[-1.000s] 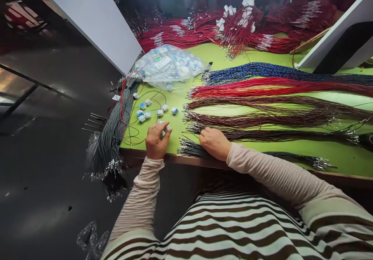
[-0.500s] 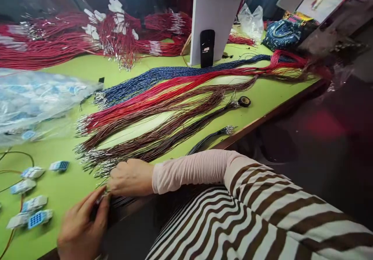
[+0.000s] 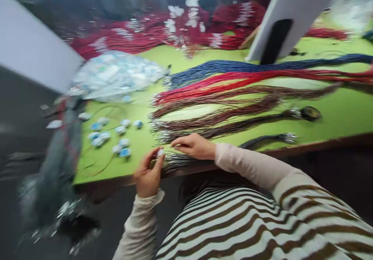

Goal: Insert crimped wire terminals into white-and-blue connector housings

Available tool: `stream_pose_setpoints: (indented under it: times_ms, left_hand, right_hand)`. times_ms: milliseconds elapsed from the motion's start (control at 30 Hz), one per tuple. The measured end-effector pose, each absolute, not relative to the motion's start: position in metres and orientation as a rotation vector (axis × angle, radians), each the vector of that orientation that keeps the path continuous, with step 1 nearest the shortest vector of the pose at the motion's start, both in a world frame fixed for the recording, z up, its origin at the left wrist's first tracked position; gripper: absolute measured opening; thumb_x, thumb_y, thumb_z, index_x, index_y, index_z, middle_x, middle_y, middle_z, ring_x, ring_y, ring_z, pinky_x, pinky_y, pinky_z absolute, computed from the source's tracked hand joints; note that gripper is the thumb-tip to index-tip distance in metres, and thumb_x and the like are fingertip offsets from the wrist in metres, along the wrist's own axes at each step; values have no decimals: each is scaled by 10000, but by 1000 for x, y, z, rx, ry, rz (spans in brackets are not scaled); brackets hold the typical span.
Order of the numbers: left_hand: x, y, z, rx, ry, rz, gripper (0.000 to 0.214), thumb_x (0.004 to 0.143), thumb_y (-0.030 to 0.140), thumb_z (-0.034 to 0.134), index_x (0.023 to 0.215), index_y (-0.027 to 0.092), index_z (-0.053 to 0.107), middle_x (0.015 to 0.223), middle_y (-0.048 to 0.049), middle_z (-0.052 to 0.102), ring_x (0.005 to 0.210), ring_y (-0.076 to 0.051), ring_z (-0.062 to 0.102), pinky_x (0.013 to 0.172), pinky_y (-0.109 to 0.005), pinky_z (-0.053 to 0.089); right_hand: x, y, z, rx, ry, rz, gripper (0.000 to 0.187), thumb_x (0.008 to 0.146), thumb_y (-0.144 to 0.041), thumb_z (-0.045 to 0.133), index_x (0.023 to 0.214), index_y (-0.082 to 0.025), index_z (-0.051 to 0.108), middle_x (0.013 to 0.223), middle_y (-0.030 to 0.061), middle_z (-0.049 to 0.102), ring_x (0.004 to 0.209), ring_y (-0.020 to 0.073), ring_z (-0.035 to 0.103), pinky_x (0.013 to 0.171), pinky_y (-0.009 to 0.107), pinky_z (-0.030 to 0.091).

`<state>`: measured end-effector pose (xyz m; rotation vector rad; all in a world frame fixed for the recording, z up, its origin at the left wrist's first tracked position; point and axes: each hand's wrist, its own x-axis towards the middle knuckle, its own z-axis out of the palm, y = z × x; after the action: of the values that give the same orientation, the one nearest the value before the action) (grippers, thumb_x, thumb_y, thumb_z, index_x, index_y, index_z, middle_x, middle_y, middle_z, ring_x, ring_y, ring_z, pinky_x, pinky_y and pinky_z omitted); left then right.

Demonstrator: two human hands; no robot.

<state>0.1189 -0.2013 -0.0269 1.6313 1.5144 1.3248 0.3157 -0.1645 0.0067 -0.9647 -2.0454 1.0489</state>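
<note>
At the table's front edge, my left hand (image 3: 148, 174) pinches a small white connector (image 3: 160, 153) between thumb and forefinger. Just to its right, my right hand (image 3: 194, 145) hovers with its fingers stretched toward the connector, slightly blurred, and I see nothing held in it. Under it lies a bundle of dark wires (image 3: 180, 159) with silvery ends. Behind run black wires (image 3: 204, 131), brown wires (image 3: 210, 117), red wires (image 3: 221, 79) and blue wires (image 3: 221, 66), their metal-tipped ends toward the left.
Several white and blue connectors (image 3: 124, 152) lie on the green table (image 3: 140, 163) at left, some with thin wires. A clear bag (image 3: 119, 73) of similar pieces sits behind them. Red wire bundles (image 3: 145, 38), a white panel (image 3: 265, 3) and a black tape roll (image 3: 310, 113) are farther off.
The view has swung left and the scene sits farther right. My right hand has come away from the left hand's fingertips and its fingers have straightened. The connector in my left hand now shows clearly.
</note>
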Motion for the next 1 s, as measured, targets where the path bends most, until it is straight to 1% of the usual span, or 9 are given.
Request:
stream_pose_setpoints:
  times_ms: [67, 167, 300, 400, 533, 733, 867, 933, 1000]
  left_hand:
    - [118, -200, -20, 1229, 1423, 1433, 337, 733, 324, 739, 1038, 194, 674, 951, -53, 727, 812, -145, 653, 724, -256, 521]
    - [119, -199, -11, 847, 1201, 1392, 343, 658, 313, 802, 962, 189, 702, 912, -54, 740, 743, -118, 663, 619, -189, 517]
    - [126, -202, 0, 656, 1003, 1253, 325, 645, 284, 816, 943, 191, 728, 965, -61, 740, 836, -134, 691, 763, -201, 551]
    - [129, -202, 3, 635, 934, 1202, 350, 671, 240, 795, 1010, 191, 721, 1036, -67, 726, 932, -154, 685, 843, -208, 543]
    - [131, -201, 2, 630, 909, 1187, 352, 684, 224, 785, 1027, 189, 714, 1056, -66, 719, 952, -164, 684, 858, -204, 540]
    - [135, -198, -5, 643, 961, 1167, 392, 660, 230, 807, 1036, 231, 699, 1030, -49, 716, 863, -148, 693, 748, -201, 558]
    - [139, -195, -12, 767, 1043, 1273, 416, 552, 211, 862, 941, 215, 716, 887, -17, 702, 759, -112, 652, 671, -177, 527]
    - [142, -194, -14, 940, 1111, 1350, 376, 544, 191, 861, 892, 205, 719, 829, 1, 666, 722, -98, 617, 655, -175, 510]
    - [143, -195, -14, 1139, 1171, 1381, 338, 572, 186, 844, 887, 202, 722, 867, -8, 630, 735, -103, 596, 647, -182, 503]
  right_hand:
    - [321, -162, 4, -957, -1885, 1205, 192, 887, -219, 529, 945, -102, 670, 648, -6, 632, 547, 60, 522, 556, 169, 393]
    - [321, -159, 4, -907, -1815, 1308, 196, 862, -237, 543, 887, -104, 686, 631, -6, 616, 538, 58, 502, 537, 171, 385]
    - [320, -163, 6, -891, -1807, 1302, 250, 863, -284, 541, 937, -106, 700, 641, 5, 619, 584, 75, 516, 580, 194, 400]
    - [322, -166, 6, -873, -1783, 1309, 274, 875, -307, 528, 969, -109, 693, 632, -2, 610, 567, 69, 491, 578, 195, 391]
    - [326, -169, 8, -877, -1754, 1330, 261, 875, -298, 528, 1012, -115, 654, 610, -21, 599, 494, 50, 417, 514, 184, 345]
    - [329, -173, 12, -942, -1712, 1430, 199, 870, -323, 537, 865, -133, 598, 638, -9, 627, 480, 49, 400, 482, 185, 317]
    - [331, -174, 9, -932, -1633, 1474, 240, 856, -370, 555, 846, -134, 595, 610, -14, 594, 519, 63, 425, 516, 198, 332]
    - [331, -173, 7, -924, -1591, 1510, 252, 850, -384, 562, 850, -134, 593, 604, -17, 581, 532, 68, 442, 534, 204, 345]
    - [331, -173, 5, -916, -1566, 1539, 261, 848, -391, 566, 862, -132, 593, 599, -19, 575, 534, 68, 449, 535, 205, 349]
